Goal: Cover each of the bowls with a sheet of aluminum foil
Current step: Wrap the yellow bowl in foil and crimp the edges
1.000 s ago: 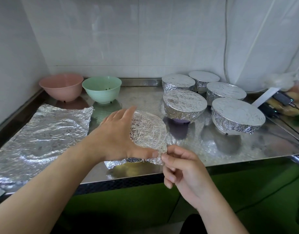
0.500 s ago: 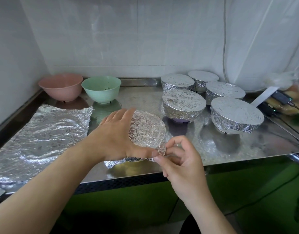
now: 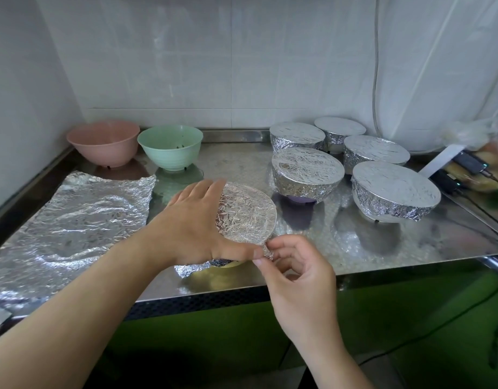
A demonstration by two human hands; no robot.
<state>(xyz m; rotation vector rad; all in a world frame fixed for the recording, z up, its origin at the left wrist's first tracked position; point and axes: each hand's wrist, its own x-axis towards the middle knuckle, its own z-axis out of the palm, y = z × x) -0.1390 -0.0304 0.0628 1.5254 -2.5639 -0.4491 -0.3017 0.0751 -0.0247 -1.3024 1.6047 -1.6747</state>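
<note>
**Foil being pinched down on the bowl at the counter's front edge**

The foil-covered bowl (image 3: 246, 217) in hand sits close to the front lip of the steel counter (image 3: 354, 248), with only a narrow strip of bare metal between it and the drop to the green cabinet front (image 3: 410, 318) below. To its left a loose, crinkled sheet of foil (image 3: 73, 220) lies flat and reaches the counter's left and front edges. Between that sheet and the cluster on the right there is an open stretch of steel running back toward the wall.

At the back left, near the corner, a pink bowl (image 3: 103, 143) and a green bowl (image 3: 170, 147) stand uncovered, just beside each other. On the right five bowls already wear foil: the nearest of them (image 3: 306, 171) shows a purple base, another (image 3: 395, 193) sits towards the counter's right side, and three more stand behind (image 3: 297, 136) (image 3: 340, 130) (image 3: 375, 150), packed close. White tiled walls close off the back and left. Dark gadgets with cables (image 3: 466, 169) lie at the far right edge.

The left hand (image 3: 197, 223) lies spread over the bowl's left side, fingers extended across the rim and thumb pressed along the near edge, holding it steady. The right hand (image 3: 295, 276) is curled, its thumb and forefinger nipping a small tab of the foil at the bowl's near right rim, other fingers loosely bent
</note>
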